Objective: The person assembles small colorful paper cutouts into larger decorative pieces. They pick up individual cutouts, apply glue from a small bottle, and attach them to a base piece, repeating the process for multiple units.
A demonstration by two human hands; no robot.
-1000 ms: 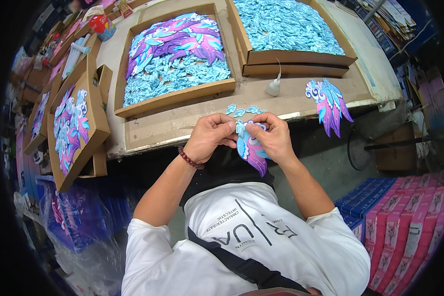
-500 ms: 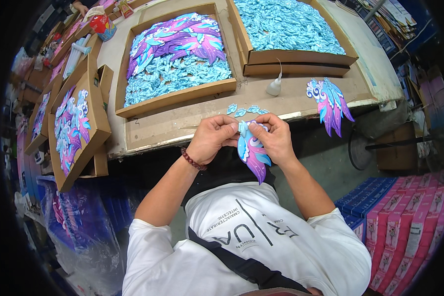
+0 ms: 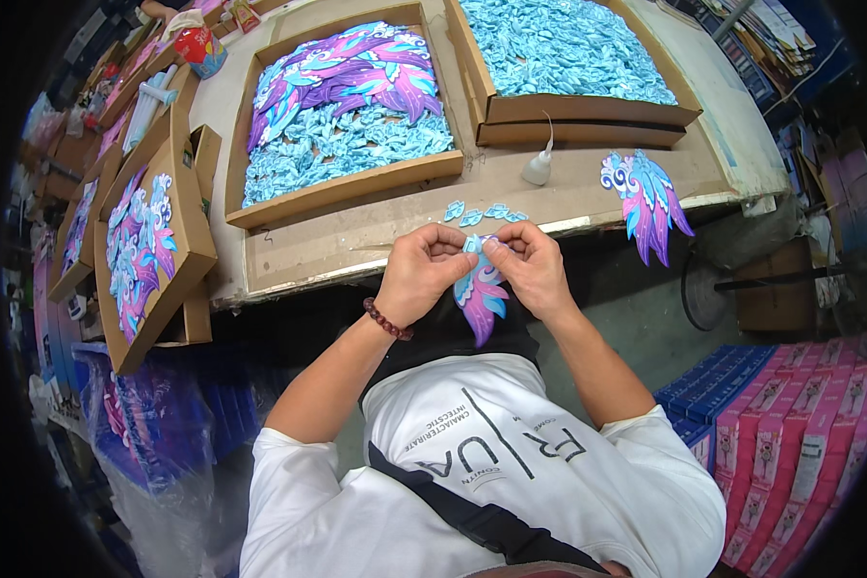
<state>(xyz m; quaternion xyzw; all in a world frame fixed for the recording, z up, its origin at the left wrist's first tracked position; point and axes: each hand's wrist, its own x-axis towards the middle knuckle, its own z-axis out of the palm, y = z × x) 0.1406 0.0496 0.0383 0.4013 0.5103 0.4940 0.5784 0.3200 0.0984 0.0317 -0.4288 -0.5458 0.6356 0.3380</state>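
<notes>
Between my hands, just off the table's front edge, hangs a purple, pink and blue wing-shaped piece (image 3: 480, 303). My left hand (image 3: 422, 270) pinches its top from the left, the thumb at a small light-blue part there. From the other side my right hand (image 3: 528, 268) grips the top with thumb and fingers, hiding much of that end. Several small light-blue leaf-like pieces (image 3: 496, 211) lie on the table right beyond my fingers. A white squeeze bottle (image 3: 538, 169) with a thin long tip stands farther back. Another wing-shaped piece (image 3: 648, 204) rests at the table edge on the right.
A cardboard tray (image 3: 356, 188) holds wing pieces and light-blue pieces. Beside it a second tray (image 3: 588, 114) is full of light-blue pieces. Tilted boxes (image 3: 188, 260) with finished-looking wings stand left. Pink boxes (image 3: 790, 453) are stacked at lower right, near a blue crate (image 3: 708, 385).
The wing piece has swung slightly left, its lower tip moving up and left. My fingers have shifted a little at its top; both hands still hold it.
</notes>
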